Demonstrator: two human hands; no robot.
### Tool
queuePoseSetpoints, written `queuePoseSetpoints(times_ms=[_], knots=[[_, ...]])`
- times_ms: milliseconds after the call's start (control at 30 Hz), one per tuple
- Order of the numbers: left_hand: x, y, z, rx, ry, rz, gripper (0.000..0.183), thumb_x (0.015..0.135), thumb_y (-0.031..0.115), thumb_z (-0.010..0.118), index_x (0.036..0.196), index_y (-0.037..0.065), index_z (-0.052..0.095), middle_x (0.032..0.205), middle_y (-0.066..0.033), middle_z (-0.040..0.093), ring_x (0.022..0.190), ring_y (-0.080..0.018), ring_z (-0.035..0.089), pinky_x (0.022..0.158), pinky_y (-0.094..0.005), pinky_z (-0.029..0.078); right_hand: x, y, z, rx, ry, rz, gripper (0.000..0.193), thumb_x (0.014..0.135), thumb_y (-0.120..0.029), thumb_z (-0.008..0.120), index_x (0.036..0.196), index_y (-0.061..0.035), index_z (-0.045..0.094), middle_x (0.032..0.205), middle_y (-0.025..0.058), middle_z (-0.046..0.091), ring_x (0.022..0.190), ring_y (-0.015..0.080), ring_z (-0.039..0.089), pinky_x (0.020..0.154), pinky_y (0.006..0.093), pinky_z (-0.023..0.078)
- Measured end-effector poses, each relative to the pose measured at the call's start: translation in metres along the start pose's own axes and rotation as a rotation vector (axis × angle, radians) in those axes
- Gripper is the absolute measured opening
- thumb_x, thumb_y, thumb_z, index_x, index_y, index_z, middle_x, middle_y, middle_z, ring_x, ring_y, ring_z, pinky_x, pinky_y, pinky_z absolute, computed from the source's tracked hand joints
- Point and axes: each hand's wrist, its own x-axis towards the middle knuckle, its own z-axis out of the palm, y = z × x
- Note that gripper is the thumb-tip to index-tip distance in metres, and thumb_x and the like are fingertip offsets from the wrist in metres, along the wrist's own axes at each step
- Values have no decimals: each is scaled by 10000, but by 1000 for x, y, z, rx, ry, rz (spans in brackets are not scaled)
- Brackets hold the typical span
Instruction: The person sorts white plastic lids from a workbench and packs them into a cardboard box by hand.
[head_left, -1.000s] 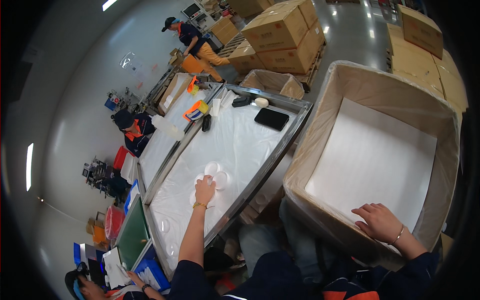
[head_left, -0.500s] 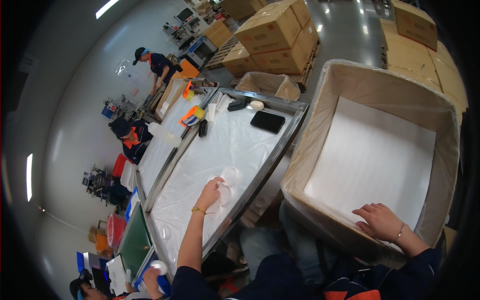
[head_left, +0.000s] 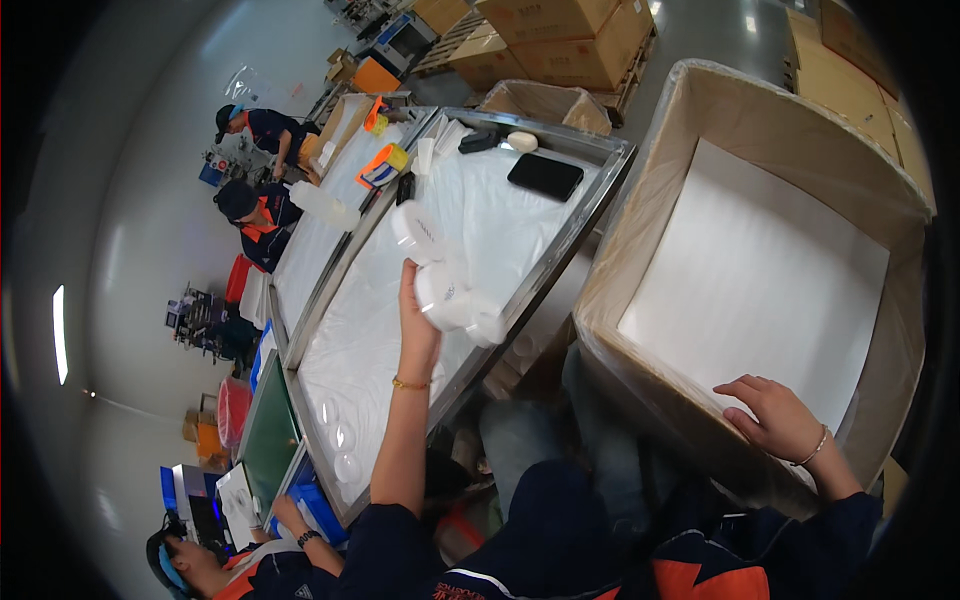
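Note:
My left hand [head_left: 420,335] is raised over the plastic-covered worktable [head_left: 475,225], closed on several white round plastic lids. Three show clearly in a row: an upper lid [head_left: 412,235], a middle lid [head_left: 440,293] and a blurred lower lid [head_left: 486,320]. Small dark print marks some of them. My right hand [head_left: 775,415] hangs over the near side of a large carton [head_left: 625,260] lined with clear plastic. Its fingers are apart and hold nothing. A white sheet [head_left: 770,250] covers the carton's bottom.
More white lids [head_left: 342,437] lie near the table's left end. Toward its far end are a black phone [head_left: 545,177], a white oval object [head_left: 522,142] and an orange-yellow tape dispenser [head_left: 383,166]. Co-workers sit or stand along the left. Stacked cartons [head_left: 560,60] stand behind.
My left hand has lifted the white lids off the table, where it was touching them. My right hand stays at the carton. The view has shifted, and the co-worker at lower left has moved.

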Motion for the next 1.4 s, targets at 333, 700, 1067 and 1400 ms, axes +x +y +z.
queuePoseSetpoints(times_ms=[333,700,1067,1400], knots=[[-88,7,84,-920,-262,-424,408,918,303,543,1255,77,495,1184,-110,589,1072,-268,599,902,-426,525,-8,-9,2,98,-128,-94,535,848,-266,636,1279,-14,446,1146,170,539,1014,332,559,906,397,442],[-100,4,102,-1063,-435,-470,440,920,309,542,1279,64,473,1208,-129,573,1107,-280,583,942,-432,509,-8,-9,3,31,-118,-83,552,800,-225,671,1269,-26,459,1100,157,558,980,317,567,888,388,448],[-100,-2,100,-1097,-348,-563,462,923,294,540,1293,33,449,1228,-158,553,1132,-287,569,972,-434,490,-7,-10,3,60,-127,-56,560,803,-208,668,1283,-22,447,1116,164,551,991,319,564,905,390,442],[-98,2,105,-1145,-329,-597,485,928,293,531,1299,-2,426,1231,-184,543,1142,-295,563,1002,-419,471,-7,-9,2,57,-139,-52,558,814,-209,659,1290,-18,439,1152,163,544,1025,321,558,917,390,441]])
